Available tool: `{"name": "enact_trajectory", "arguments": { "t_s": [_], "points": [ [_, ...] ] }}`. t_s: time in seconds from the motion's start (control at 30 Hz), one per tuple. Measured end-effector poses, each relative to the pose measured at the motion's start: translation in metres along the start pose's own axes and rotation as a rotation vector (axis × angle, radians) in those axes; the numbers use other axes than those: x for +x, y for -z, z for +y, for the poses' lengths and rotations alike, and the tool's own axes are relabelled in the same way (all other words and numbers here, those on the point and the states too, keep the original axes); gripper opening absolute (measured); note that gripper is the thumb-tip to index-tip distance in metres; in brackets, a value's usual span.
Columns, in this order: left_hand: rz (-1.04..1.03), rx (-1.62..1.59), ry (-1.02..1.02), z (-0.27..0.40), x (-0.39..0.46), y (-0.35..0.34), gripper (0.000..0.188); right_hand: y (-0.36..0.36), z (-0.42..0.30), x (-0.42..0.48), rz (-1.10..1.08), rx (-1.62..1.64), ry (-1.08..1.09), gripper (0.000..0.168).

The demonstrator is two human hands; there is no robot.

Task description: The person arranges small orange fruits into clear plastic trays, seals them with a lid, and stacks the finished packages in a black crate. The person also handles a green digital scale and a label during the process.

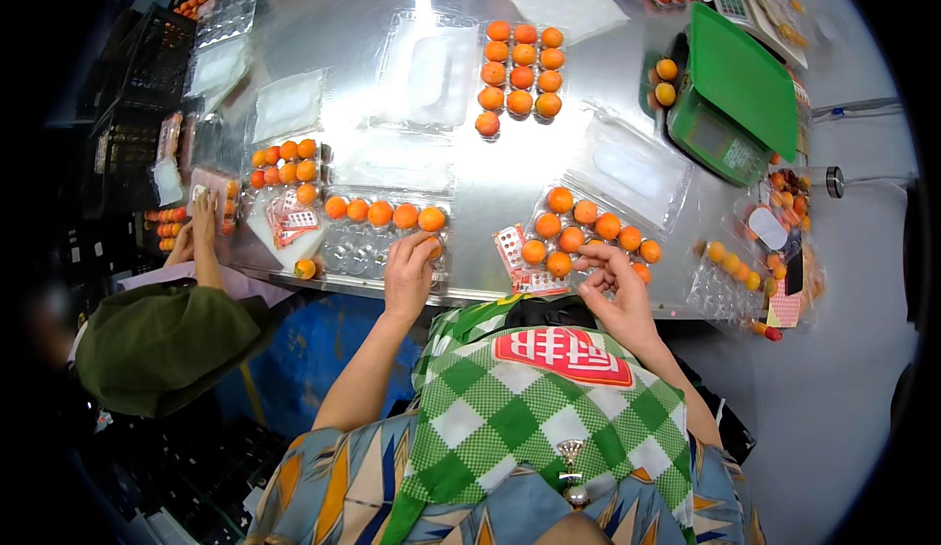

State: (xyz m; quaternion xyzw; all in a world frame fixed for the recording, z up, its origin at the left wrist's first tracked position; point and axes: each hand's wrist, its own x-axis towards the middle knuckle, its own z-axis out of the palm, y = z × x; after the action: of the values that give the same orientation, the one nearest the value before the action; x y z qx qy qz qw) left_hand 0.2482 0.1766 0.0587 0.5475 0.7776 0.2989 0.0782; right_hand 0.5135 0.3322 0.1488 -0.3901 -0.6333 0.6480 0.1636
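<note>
My left hand (409, 274) has its fingers on an orange round fruit (434, 248) at the right end of a clear plastic tray (353, 251). That tray's far row holds several orange fruits (380, 213); its nearer cups at the left show no fruit. My right hand (610, 280) is over the near side of another clear tray filled with several fruits (572, 240), its fingers bent and apart; one fruit is partly hidden behind the fingertips. Printed cards (540, 282) lie beside that tray, at its left.
A green scale (735, 96) stands at the right, two fruits (666, 69) beside it. A fruit-filled tray (523, 77) and clear packs (426, 71) lie farther back. At the left, a co-worker's hands (204, 225) are at another tray. Black crates (132, 155) stand beyond.
</note>
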Motion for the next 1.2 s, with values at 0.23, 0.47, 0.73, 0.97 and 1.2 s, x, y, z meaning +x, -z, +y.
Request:
{"name": "enact_trajectory", "arguments": {
  "t_s": [0.23, 0.47, 0.73, 0.97, 1.2],
  "points": [
    [0.07, 0.167, -0.138, 0.019, 0.042, 0.01, 0.02, 0.002, 0.0, -0.001, 0.004, 0.011, -0.003, 0.042],
    [0.139, 0.009, -0.093, 0.019, 0.159, -0.056, 0.028, 0.0, -0.008, 0.0, -0.019, -0.07, 0.035, 0.041],
    [-0.1, 0.146, 0.189, 0.019, 0.197, -0.091, 0.031, 0.023, 0.005, 0.0, 0.167, 0.046, 0.045, 0.037],
    [-0.167, -1.118, 0.638, 0.028, 0.176, -0.065, 0.029, 0.049, 0.001, 0.006, 0.296, 0.229, -0.047, 0.03],
    [-0.622, -1.597, 0.452, 0.095, 0.117, -0.05, 0.045, 0.017, 0.011, 0.03, -0.156, 0.907, -0.417, 0.035]
  ]
}}
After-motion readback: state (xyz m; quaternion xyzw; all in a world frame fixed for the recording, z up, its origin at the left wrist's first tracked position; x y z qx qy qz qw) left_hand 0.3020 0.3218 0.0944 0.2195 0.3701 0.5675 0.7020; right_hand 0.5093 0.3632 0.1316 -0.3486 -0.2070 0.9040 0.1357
